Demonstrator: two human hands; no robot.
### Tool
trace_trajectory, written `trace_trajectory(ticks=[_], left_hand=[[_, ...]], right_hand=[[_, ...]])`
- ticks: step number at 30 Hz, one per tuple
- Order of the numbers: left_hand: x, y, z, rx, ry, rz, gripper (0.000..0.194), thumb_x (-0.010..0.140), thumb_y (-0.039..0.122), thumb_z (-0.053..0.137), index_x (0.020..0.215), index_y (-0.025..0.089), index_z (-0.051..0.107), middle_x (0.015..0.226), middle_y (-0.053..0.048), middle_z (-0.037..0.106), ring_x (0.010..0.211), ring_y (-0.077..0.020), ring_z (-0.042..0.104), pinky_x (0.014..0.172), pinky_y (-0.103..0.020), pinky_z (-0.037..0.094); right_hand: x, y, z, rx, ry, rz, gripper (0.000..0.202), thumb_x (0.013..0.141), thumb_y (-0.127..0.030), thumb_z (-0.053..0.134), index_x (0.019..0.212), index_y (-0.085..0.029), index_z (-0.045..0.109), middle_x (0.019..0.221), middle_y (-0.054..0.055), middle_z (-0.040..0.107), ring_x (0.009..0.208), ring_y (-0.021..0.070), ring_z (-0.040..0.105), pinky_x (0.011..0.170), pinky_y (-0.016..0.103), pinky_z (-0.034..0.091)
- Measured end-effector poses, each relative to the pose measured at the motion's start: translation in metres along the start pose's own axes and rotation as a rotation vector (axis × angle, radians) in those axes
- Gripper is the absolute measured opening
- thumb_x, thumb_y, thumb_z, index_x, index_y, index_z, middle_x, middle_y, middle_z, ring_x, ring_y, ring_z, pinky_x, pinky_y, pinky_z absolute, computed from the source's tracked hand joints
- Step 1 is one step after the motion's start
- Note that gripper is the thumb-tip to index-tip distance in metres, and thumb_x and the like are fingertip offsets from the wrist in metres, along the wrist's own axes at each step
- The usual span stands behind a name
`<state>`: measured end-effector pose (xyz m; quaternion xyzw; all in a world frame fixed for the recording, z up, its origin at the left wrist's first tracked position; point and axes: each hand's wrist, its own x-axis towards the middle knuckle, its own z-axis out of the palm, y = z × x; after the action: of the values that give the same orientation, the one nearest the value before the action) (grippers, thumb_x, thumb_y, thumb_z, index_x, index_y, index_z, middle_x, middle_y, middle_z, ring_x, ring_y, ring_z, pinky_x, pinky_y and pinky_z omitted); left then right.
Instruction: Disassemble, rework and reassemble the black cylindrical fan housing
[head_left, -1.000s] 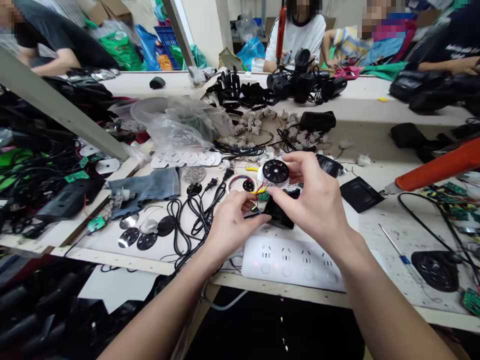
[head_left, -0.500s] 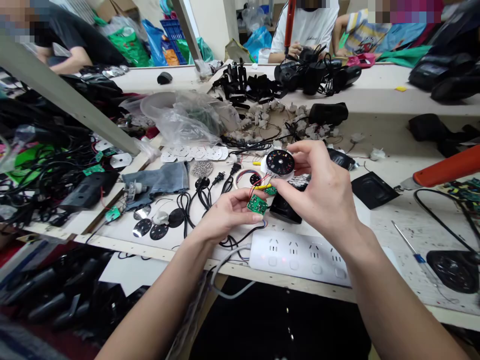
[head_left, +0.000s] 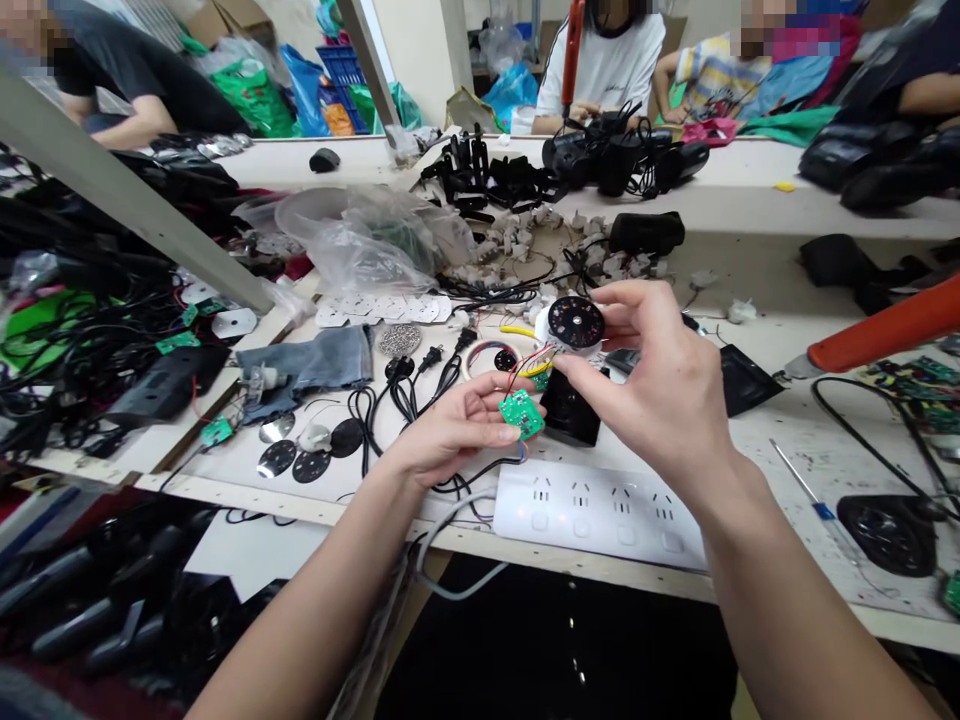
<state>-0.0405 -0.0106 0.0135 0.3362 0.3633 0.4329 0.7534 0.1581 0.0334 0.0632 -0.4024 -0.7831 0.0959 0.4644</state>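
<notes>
My left hand (head_left: pixel 457 425) pinches a small green circuit board (head_left: pixel 522 414) between thumb and fingers. Thin red and dark wires run from the board up to a round white part with a black perforated disc (head_left: pixel 576 323) on its face. My right hand (head_left: pixel 652 370) holds that round part by its right side, thumb below and fingers above, with the disc tilted toward me. Under the hands lies a black box-shaped housing (head_left: pixel 574 410), partly covered. A yellow-handled tool (head_left: pixel 517 330) lies behind the wires, partly hidden.
A white power strip (head_left: pixel 596 510) lies along the front edge. Black plug cords (head_left: pixel 409 395), loose discs (head_left: pixel 311 465) and a grey cloth (head_left: pixel 307 370) are at left. A screwdriver (head_left: pixel 802 475) and an orange-handled tool (head_left: pixel 885 335) are at right. Co-workers sit across the bench.
The round part in my right hand has moved slightly right and its disc has turned. The circuit board has tilted and dropped a little in my left hand. The view has shifted slightly.
</notes>
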Motion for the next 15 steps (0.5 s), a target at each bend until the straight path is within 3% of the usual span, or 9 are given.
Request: trace_trajectory(ticks=[4, 15], left_hand=[[-0.001, -0.002, 0.002, 0.030, 0.014, -0.020, 0.046, 0.062, 0.011, 0.085, 0.103, 0.015, 0.068, 0.091, -0.006, 0.075, 0.082, -0.0167, 0.071, 0.074, -0.025, 0.057], [-0.002, -0.006, 0.005, 0.096, 0.055, -0.029, 0.045, 0.059, 0.009, 0.086, 0.099, 0.016, 0.067, 0.100, -0.007, 0.076, 0.089, -0.0187, 0.073, 0.078, -0.027, 0.058]], right_hand=[[-0.005, 0.006, 0.000, -0.014, -0.005, 0.022, 0.035, 0.078, -0.020, 0.069, 0.109, -0.021, 0.053, 0.097, 0.006, 0.068, 0.083, 0.0247, 0.068, 0.078, 0.040, 0.058], [-0.026, 0.025, -0.001, -0.026, -0.055, 0.090, 0.036, 0.078, -0.022, 0.066, 0.112, -0.021, 0.052, 0.100, 0.007, 0.067, 0.088, 0.0270, 0.068, 0.081, 0.044, 0.057]])
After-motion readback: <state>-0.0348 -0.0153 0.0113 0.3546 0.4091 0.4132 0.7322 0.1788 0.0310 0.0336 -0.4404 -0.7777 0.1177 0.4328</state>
